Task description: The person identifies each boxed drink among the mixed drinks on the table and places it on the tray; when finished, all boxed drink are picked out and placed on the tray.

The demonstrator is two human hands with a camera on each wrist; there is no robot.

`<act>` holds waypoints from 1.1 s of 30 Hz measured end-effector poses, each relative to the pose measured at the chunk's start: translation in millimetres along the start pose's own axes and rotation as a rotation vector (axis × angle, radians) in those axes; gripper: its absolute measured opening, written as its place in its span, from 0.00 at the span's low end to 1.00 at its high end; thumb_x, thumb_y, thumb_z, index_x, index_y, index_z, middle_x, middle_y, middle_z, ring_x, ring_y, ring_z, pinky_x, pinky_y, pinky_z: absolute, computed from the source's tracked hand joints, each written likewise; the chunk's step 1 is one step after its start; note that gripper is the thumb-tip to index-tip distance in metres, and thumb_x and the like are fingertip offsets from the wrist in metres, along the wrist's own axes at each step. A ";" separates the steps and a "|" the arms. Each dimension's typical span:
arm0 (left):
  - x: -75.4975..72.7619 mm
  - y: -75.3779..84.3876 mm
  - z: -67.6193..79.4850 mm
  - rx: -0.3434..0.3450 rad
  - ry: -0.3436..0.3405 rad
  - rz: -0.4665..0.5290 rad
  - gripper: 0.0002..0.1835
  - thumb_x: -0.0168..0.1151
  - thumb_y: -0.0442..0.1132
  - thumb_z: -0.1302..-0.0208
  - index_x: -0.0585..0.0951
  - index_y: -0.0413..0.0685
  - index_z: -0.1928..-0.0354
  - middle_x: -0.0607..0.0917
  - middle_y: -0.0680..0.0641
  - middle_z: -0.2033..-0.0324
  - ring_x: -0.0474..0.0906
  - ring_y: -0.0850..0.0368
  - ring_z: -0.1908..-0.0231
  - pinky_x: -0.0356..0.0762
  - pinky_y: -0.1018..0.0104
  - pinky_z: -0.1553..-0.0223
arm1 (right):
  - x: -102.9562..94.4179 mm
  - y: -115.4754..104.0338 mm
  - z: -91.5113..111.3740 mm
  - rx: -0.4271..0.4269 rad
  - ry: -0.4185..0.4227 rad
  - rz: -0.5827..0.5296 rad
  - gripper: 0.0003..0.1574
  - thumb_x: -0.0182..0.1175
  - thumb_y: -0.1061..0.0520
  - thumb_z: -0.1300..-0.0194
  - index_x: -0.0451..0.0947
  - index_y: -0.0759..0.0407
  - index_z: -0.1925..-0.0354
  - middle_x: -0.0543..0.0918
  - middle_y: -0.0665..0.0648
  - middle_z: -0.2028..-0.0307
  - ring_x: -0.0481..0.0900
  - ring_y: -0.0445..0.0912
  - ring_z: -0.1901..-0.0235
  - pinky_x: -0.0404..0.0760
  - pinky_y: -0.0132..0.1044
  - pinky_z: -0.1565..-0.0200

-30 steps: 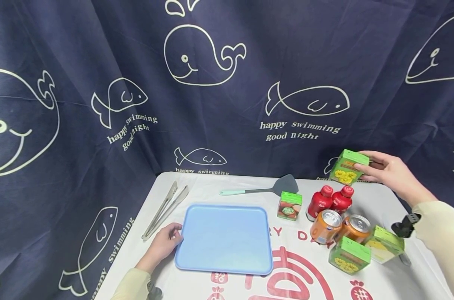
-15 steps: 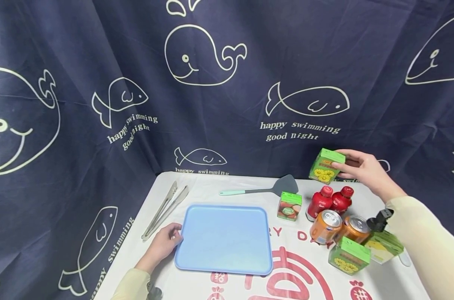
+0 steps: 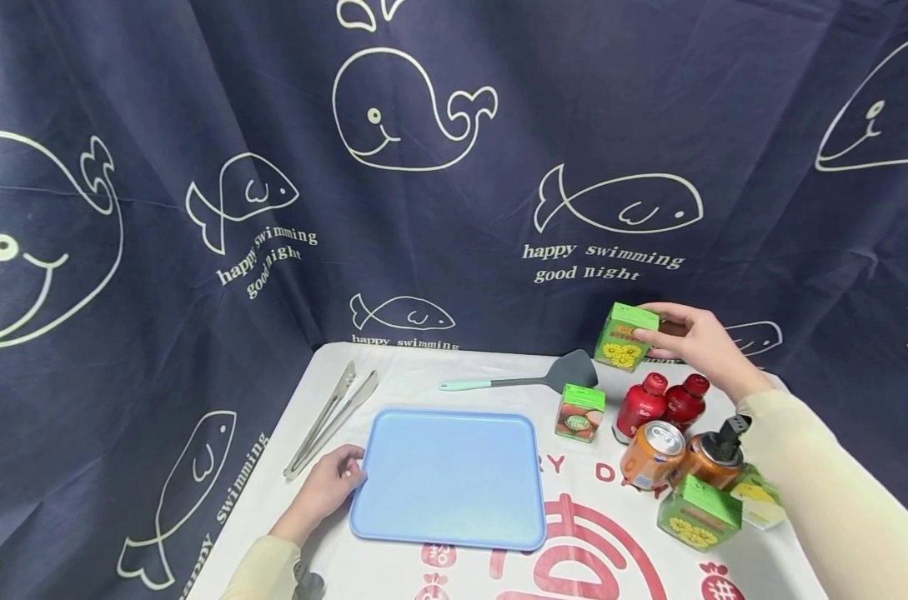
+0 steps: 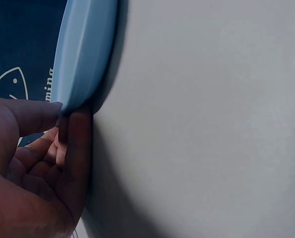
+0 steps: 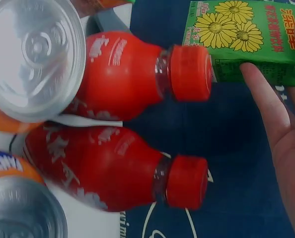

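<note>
Leftmost we see tongs [image 3: 326, 427], then the left hand [image 3: 332, 483], thumb and fingers pinching the left rim of the tray [image 3: 448, 482]. Next come the spatula [image 3: 571, 372] and, just in front, a box [image 3: 579, 414]. We find the carton [image 3: 622, 342] raised near the red bottles [image 3: 641, 408], gripped in the right hand [image 3: 697, 337] between thumb and fingers; orange cans [image 3: 652, 457] stand in front.

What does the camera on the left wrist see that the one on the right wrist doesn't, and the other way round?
Only the left wrist view: the left hand, pinching the edge of the blue tray.

Only the right wrist view: the right hand holding a green box with yellow flowers, two red bottles, two drink cans, and parts of another box and a spatula.

Both: the dark blue curtain with white prints and some pale tabletop.
</note>
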State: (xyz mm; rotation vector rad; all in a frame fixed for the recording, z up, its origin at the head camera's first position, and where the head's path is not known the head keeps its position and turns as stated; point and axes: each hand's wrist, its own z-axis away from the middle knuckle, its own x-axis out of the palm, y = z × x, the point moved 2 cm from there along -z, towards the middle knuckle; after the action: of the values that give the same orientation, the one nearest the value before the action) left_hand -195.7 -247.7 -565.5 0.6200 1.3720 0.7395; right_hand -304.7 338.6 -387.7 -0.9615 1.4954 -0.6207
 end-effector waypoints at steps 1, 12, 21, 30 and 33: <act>0.3 -0.2 0.3 -0.002 -0.002 0.002 0.19 0.68 0.33 0.32 0.82 0.38 0.41 0.86 0.45 0.55 0.80 0.44 0.51 0.84 0.47 0.49 | 2.1 0.1 -0.8 -0.003 -0.003 -0.001 0.35 0.72 0.51 0.30 0.74 0.63 0.32 0.88 0.52 0.53 0.88 0.41 0.59 0.90 0.37 0.59; -0.7 1.6 2.5 0.005 -0.013 0.019 0.19 0.66 0.34 0.30 0.81 0.37 0.40 0.84 0.36 0.43 0.71 0.28 0.33 0.72 0.32 0.35 | 32.4 -3.8 -9.5 -0.035 -0.064 -0.087 0.34 0.71 0.54 0.30 0.74 0.64 0.32 0.88 0.53 0.51 0.88 0.42 0.55 0.90 0.38 0.58; 2.1 -3.3 -1.2 0.008 0.001 0.021 0.18 0.68 0.35 0.32 0.81 0.38 0.41 0.86 0.42 0.49 0.79 0.39 0.43 0.76 0.36 0.38 | 60.2 -10.3 -12.2 -0.012 -0.099 -0.130 0.35 0.73 0.50 0.32 0.75 0.60 0.32 0.87 0.61 0.47 0.88 0.42 0.53 0.90 0.43 0.54; 2.6 -3.4 -1.6 0.000 0.007 0.029 0.18 0.68 0.34 0.33 0.82 0.39 0.42 0.87 0.46 0.53 0.79 0.49 0.51 0.81 0.43 0.44 | 86.4 -19.6 -18.7 -0.023 -0.114 -0.157 0.34 0.75 0.50 0.34 0.78 0.57 0.34 0.88 0.61 0.49 0.88 0.44 0.53 0.89 0.47 0.52; 2.5 -3.5 -1.9 -0.003 0.005 0.027 0.19 0.68 0.34 0.33 0.82 0.39 0.42 0.86 0.47 0.53 0.79 0.50 0.51 0.81 0.44 0.45 | 96.6 -20.8 -20.8 -0.019 -0.121 -0.168 0.33 0.75 0.50 0.34 0.78 0.57 0.35 0.88 0.60 0.49 0.88 0.45 0.53 0.90 0.43 0.54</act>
State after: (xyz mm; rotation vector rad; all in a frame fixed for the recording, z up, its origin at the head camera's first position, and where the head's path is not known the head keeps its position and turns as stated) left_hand -197.1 -248.1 -570.0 0.6357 1.3691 0.7645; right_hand -317.3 243.4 -418.8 -1.1279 1.3245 -0.6574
